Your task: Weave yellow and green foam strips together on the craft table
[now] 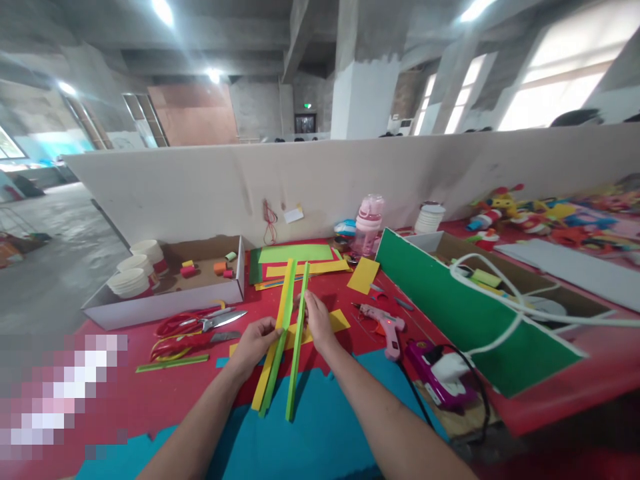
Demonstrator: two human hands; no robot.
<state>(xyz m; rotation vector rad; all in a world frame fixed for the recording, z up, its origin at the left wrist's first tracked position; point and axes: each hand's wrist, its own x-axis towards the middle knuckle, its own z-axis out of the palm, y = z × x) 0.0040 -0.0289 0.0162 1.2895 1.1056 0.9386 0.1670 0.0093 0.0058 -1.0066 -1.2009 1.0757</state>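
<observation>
My left hand [257, 341] pinches a yellow paper strip [267, 373] together with a green paper strip [277, 373] lying along its right side. In my right hand [317, 317] is a separate narrow green strip [295, 373], held upright between thumb and fingers. The strips run nearly parallel, with a small gap between the two hands' pieces. Beneath them lie a yellow paper piece [340, 322] and blue paper [300, 440]. To the left of my hands rest red-handled scissors [190, 322] and another green strip [173, 363].
A pink glue gun [385, 323] with its cord lies at right, beside a purple power strip [437, 380]. Open boxes flank the work area: a white-sided one [170, 303] with paper cups [131, 283], and a green-sided one [450, 313]. A pink bottle [369, 223] stands behind.
</observation>
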